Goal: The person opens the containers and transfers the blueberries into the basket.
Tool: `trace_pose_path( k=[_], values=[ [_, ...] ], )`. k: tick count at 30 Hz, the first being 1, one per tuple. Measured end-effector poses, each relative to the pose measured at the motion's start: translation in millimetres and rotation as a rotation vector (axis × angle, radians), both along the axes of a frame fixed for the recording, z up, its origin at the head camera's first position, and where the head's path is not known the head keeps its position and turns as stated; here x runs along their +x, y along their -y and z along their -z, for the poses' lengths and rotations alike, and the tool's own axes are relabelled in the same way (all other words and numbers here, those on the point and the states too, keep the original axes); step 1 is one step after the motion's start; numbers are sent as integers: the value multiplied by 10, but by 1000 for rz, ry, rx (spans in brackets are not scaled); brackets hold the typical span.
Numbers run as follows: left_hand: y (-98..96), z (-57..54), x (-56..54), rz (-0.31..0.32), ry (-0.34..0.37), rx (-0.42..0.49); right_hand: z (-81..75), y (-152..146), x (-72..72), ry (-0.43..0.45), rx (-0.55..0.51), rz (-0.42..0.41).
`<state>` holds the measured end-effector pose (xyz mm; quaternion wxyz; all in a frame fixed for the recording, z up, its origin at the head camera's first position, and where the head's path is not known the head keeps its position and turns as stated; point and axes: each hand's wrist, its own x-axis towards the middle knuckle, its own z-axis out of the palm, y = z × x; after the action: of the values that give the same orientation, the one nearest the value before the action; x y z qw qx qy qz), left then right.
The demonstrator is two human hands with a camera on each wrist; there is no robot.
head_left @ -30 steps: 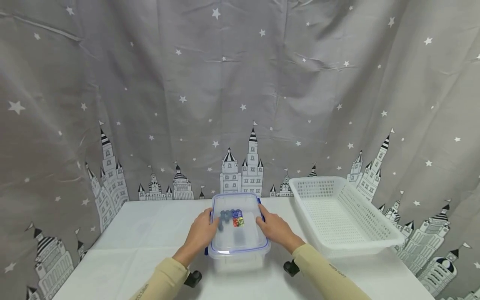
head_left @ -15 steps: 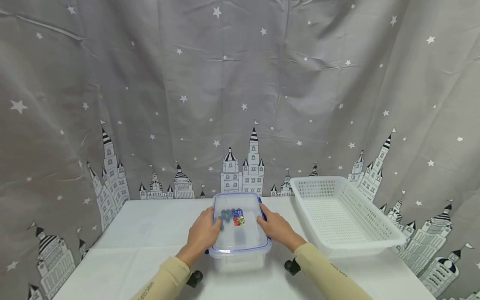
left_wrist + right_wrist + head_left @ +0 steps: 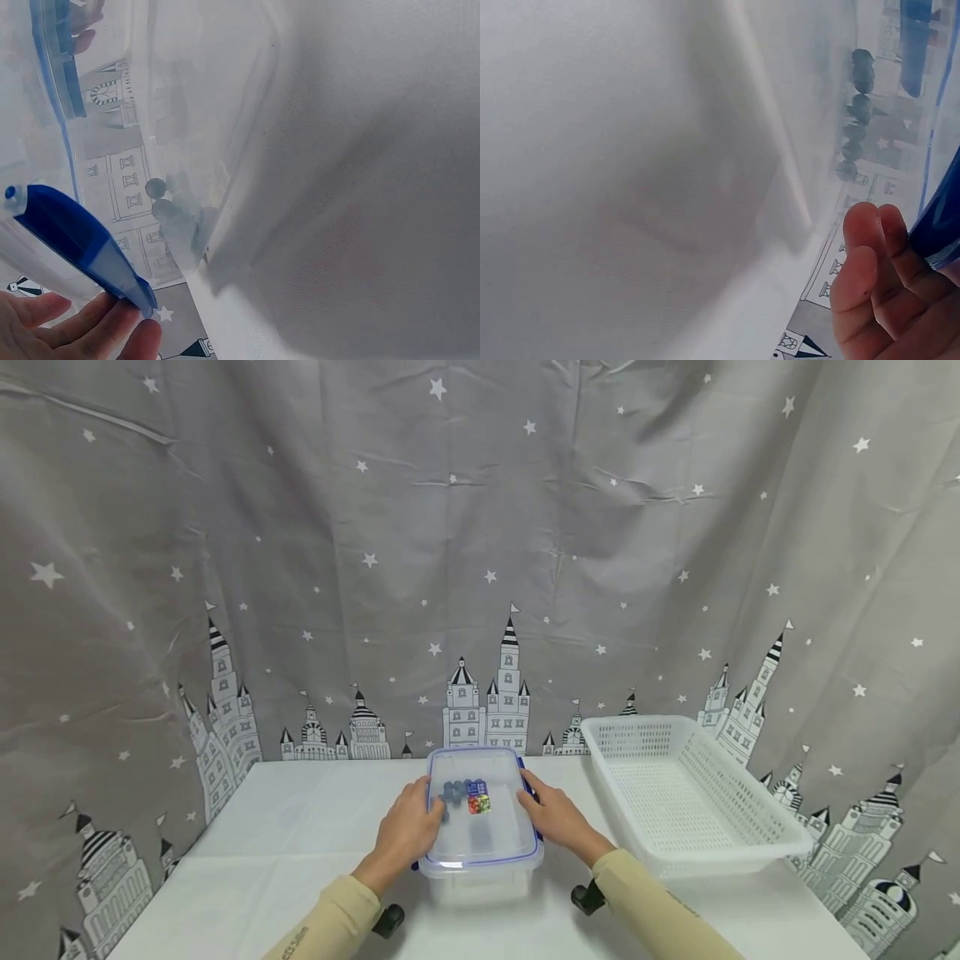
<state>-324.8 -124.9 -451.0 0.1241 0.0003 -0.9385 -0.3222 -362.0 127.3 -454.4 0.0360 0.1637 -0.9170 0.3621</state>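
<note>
A clear plastic food container (image 3: 487, 843) with a blue-edged lid stands on the white table. Through the lid show several small round bluish things (image 3: 453, 791), beside a colourful label (image 3: 478, 797). My left hand (image 3: 408, 827) grips the container's left side, thumb on the lid's edge. In the left wrist view its fingers touch a blue latch (image 3: 75, 244) that sticks out from the side. On the opposite side my right hand (image 3: 555, 818) holds the lid's edge, thumb on top. Its curled fingertips (image 3: 855, 281) sit by the right blue latch (image 3: 941, 225).
A white perforated plastic basket (image 3: 705, 793) stands to the right of the container. Behind the table (image 3: 300, 818) hangs a grey curtain (image 3: 480, 527) printed with stars and castles. Black camera pieces (image 3: 388, 921) show under the wrists.
Both hands keep their places on the container. Only the head view shifts very slightly.
</note>
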Motion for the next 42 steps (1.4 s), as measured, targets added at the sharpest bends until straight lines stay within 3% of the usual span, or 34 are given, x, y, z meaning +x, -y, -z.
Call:
trace_pose_path(
  k=[8,19,28,36,42],
  values=[
    [1,-13,7,7,0,-2,51,-14,11,-107,-31,-2],
    [-19,-25,19,6,15,-9,92,-24,-9,-106,-101,8],
    [-16,-22,23,0,12,-11,102,-57,-15,-44,-152,-4],
    [-18,-13,12,-5,9,-9,201,-164,-7,148,-273,35],
    [-23,-25,13,-7,8,-26,152,-162,-7,22,-144,71]
  ],
)
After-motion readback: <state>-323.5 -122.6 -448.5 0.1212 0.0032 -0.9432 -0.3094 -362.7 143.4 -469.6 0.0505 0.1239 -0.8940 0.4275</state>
